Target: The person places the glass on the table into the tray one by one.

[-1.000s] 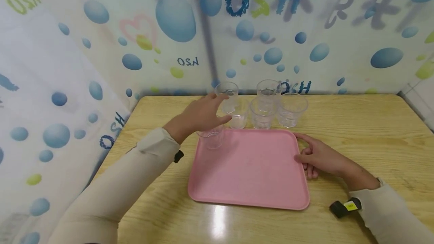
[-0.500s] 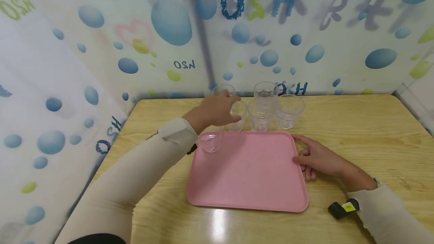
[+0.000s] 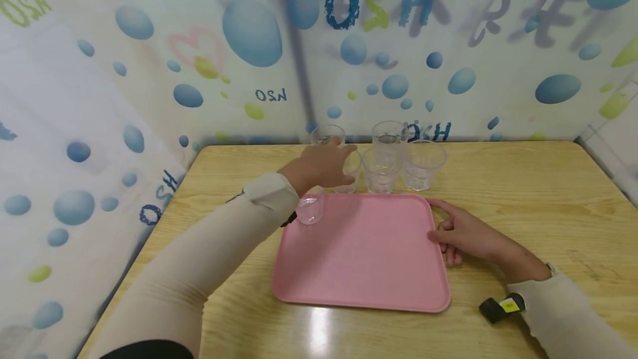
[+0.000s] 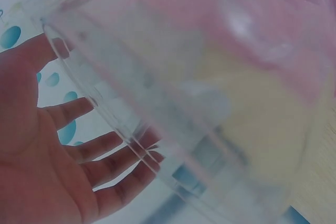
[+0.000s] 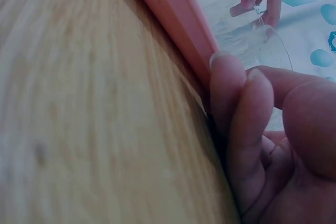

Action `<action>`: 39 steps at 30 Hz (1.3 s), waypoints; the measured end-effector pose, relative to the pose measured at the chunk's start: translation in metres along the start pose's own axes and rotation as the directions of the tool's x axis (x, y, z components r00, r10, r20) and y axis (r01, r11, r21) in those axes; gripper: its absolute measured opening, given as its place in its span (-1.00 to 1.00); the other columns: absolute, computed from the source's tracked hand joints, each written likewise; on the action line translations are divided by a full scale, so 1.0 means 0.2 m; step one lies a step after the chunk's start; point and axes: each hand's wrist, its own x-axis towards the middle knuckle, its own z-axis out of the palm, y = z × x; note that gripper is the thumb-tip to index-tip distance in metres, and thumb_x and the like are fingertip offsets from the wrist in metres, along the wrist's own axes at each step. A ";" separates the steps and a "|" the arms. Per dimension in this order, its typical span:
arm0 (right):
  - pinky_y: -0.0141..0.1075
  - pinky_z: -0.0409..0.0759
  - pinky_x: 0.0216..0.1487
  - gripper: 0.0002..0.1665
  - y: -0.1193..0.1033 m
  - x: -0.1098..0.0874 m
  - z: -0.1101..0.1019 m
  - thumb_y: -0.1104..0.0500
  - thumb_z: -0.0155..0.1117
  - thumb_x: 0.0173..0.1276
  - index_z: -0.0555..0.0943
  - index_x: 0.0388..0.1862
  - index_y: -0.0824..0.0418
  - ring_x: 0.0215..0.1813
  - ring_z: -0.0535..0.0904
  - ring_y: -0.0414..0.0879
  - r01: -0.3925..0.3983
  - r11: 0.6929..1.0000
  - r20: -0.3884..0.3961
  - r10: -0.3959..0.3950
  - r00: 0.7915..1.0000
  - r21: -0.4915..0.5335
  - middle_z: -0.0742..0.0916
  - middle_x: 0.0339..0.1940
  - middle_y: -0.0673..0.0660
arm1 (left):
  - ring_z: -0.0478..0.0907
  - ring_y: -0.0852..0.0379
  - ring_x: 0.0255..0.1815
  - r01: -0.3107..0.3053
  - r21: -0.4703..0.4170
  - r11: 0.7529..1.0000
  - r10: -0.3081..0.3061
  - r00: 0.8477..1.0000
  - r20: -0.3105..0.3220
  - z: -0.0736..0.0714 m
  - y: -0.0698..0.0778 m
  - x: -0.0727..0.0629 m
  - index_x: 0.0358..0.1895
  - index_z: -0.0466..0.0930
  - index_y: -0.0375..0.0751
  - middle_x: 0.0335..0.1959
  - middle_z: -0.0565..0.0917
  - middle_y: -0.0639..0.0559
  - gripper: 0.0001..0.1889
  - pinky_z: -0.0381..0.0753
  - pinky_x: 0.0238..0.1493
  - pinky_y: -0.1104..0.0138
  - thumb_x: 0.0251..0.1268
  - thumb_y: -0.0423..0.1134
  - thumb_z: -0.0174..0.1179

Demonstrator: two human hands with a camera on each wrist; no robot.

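Note:
A pink tray (image 3: 364, 254) lies on the wooden table. One clear cup (image 3: 311, 212) stands on its far left corner and looms blurred across the left wrist view. My left hand (image 3: 321, 165) hovers past that corner with fingers spread, between a back left cup (image 3: 327, 133) and a front cup (image 3: 353, 164); whether it touches either I cannot tell. At the tray's right rim, my right hand (image 3: 466, 231) holds the edge, thumb on top and the other fingers bent beside it. The right wrist view shows those fingers (image 5: 249, 114) against the tray's side.
Behind the tray stand more clear cups: one in the middle (image 3: 381, 173), one on the right (image 3: 423, 168) and one at the back (image 3: 389, 136). A patterned curtain (image 3: 199, 93) hangs along the table's far and left edges.
My left hand has moved right and over toward the row of cups, its fingers still spread. The right hand keeps its place on the tray's rim. The camera view has shifted slightly.

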 end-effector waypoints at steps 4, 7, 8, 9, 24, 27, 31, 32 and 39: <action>-0.15 0.63 -0.63 0.03 0.00 0.00 0.00 0.21 0.20 0.49 -0.24 0.65 0.19 -0.67 0.63 -0.12 0.001 1.000 0.004 -0.001 1.000 0.000 0.64 -0.54 0.15 | 0.52 -0.09 0.19 -0.005 -0.016 1.000 0.005 1.000 -0.014 0.00 0.00 0.00 0.58 0.08 0.13 0.57 0.12 -0.14 -0.20 0.58 0.08 -0.03 0.35 0.18 0.16; -0.16 0.63 -0.63 0.03 0.01 0.00 0.00 0.21 0.20 0.49 -0.25 0.65 0.18 -0.67 0.63 -0.12 0.000 1.000 0.006 0.000 1.000 0.006 0.65 -0.54 0.16 | 0.55 -0.06 0.06 -0.011 -0.020 1.000 0.011 1.000 -0.027 0.00 0.00 -0.01 0.57 0.10 0.11 0.53 0.18 -0.15 -0.20 0.60 0.02 -0.01 0.33 0.17 0.20; -0.16 0.63 -0.63 0.03 0.00 0.00 0.00 0.21 0.20 0.49 -0.25 0.65 0.18 -0.67 0.63 -0.12 -0.001 1.000 0.007 0.001 1.000 0.007 0.65 -0.54 0.16 | 0.55 -0.05 0.03 -0.014 -0.019 1.000 0.013 0.999 -0.035 0.00 0.00 -0.01 0.56 0.12 0.11 0.51 0.20 -0.15 -0.20 0.60 0.00 -0.01 0.32 0.16 0.22; -0.16 0.63 -0.63 0.03 0.00 0.00 0.00 0.21 0.20 0.49 -0.25 0.65 0.18 -0.67 0.63 -0.12 -0.002 1.000 0.006 0.002 1.000 0.006 0.65 -0.54 0.16 | 0.55 -0.03 -0.01 -0.016 -0.016 1.000 0.015 0.999 -0.042 -0.01 0.01 -0.02 0.55 0.13 0.10 0.48 0.23 -0.15 -0.21 0.61 -0.02 0.00 0.31 0.16 0.23; -0.16 0.64 -0.62 0.03 -0.02 0.00 0.02 0.22 0.19 0.49 -0.27 0.65 0.21 -0.67 0.62 -0.15 0.003 1.000 0.005 -0.003 1.000 -0.001 0.64 -0.54 0.14 | 0.52 0.01 -0.20 -0.014 -0.010 1.000 0.012 0.982 -0.190 -0.04 -0.02 -0.07 0.48 0.23 0.07 0.23 0.45 -0.11 -0.23 0.61 -0.19 0.10 0.24 0.18 0.25; -0.15 0.64 -0.61 0.03 -0.02 0.00 0.02 0.21 0.19 0.50 -0.27 0.65 0.21 -0.67 0.63 -0.14 0.003 1.000 0.007 -0.003 1.000 -0.006 0.63 -0.54 0.14 | 0.53 -0.02 -0.15 -0.002 -0.034 0.999 -0.005 0.979 -0.205 -0.05 -0.03 -0.10 0.48 0.24 0.13 0.22 0.45 -0.08 -0.23 0.59 -0.05 -0.03 0.23 0.22 0.25; -0.15 0.65 -0.61 0.03 -0.02 0.00 0.02 0.21 0.19 0.50 -0.26 0.65 0.20 -0.67 0.63 -0.14 0.003 1.000 0.002 -0.003 1.000 -0.012 0.62 -0.53 0.14 | 0.53 -0.06 0.00 0.018 -0.038 0.999 -0.026 0.974 -0.226 -0.08 -0.04 -0.15 0.48 0.24 0.18 0.23 0.45 -0.06 -0.23 0.40 0.20 -0.21 0.23 0.27 0.21; -0.15 0.65 -0.61 0.03 -0.02 0.00 0.02 0.20 0.19 0.50 -0.26 0.65 0.20 -0.67 0.62 -0.14 0.001 1.000 0.001 -0.001 1.000 -0.014 0.62 -0.53 0.14 | 0.53 -0.08 0.03 0.020 -0.048 0.999 -0.030 0.972 -0.232 -0.09 -0.04 -0.17 0.49 0.24 0.18 0.24 0.45 -0.06 -0.23 0.37 0.23 -0.23 0.23 0.27 0.20; -0.17 0.64 -0.61 0.03 -0.02 -0.02 0.01 0.19 0.19 0.50 -0.26 0.65 0.20 -0.66 0.62 -0.14 -0.010 1.000 0.001 0.010 1.000 -0.025 0.62 -0.53 0.14 | 0.55 -0.04 -0.09 -0.002 -0.089 0.996 -0.022 0.963 -0.268 -0.13 -0.04 -0.26 0.51 0.21 0.19 0.25 0.44 -0.05 -0.22 0.49 0.11 -0.08 0.26 0.31 0.15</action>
